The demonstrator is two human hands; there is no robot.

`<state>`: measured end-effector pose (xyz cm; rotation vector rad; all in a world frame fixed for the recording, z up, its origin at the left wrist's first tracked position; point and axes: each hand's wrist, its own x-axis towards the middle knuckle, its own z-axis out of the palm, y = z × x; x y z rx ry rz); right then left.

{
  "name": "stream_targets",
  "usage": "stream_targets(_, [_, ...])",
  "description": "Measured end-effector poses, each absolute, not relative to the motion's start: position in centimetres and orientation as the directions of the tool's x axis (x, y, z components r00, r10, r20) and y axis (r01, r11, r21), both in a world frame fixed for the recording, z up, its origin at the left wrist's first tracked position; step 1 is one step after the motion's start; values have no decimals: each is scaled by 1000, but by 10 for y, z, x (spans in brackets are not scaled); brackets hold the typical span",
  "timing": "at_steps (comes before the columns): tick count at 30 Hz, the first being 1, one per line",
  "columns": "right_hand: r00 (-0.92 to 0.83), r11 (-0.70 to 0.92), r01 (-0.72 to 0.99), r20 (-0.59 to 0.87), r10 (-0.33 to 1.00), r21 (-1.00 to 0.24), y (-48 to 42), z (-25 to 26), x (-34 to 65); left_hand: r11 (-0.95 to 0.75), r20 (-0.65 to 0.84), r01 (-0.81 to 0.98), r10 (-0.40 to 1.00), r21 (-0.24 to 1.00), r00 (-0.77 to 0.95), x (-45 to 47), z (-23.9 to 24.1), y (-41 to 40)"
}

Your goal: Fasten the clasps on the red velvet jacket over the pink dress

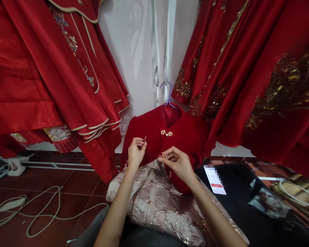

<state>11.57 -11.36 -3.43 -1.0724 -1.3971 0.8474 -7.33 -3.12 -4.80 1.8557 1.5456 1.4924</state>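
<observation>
A red jacket hangs in front of me on a purple hanger. At its neck a pearl flower clasp joins the two front edges. My left hand is closed in a pinch on a small red-and-white piece whose exact kind I cannot make out. Lower on the front, my right hand pinches another pearl clasp with a thin gold loop. The jacket's lower front parts over shiny pink-and-silver brocade fabric, spread across my lap.
Red embroidered garments hang at the left, and sequinned red ones at the right. A lit phone and a clear plastic bag lie on a black surface. Pale cable coils over the tiled floor.
</observation>
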Motion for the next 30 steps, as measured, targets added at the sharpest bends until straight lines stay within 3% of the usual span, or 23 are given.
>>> stream_targets(5, [63,278,-23,276,959,-960,-109,-34,116,-414,561,581,823,700,-89,-75,-51,-26])
stream_targets(9, [37,285,-44,283,958,-958,-100,-30,114,-454,553,517,832,726,-46,-74,-50,-23])
stream_targets(13, [15,380,29,380,925,-925,-75,-28,102,-414,464,297,878,861,-122,-70,-45,-21])
stream_targets(19, [52,428,168,441,896,-888,-34,-29,77,-337,348,92,925,937,-154,-67,-41,-15])
stream_targets(30, [69,462,211,484,872,-861,-31,-35,71,-336,340,76,938,939,-65,-73,-42,-17])
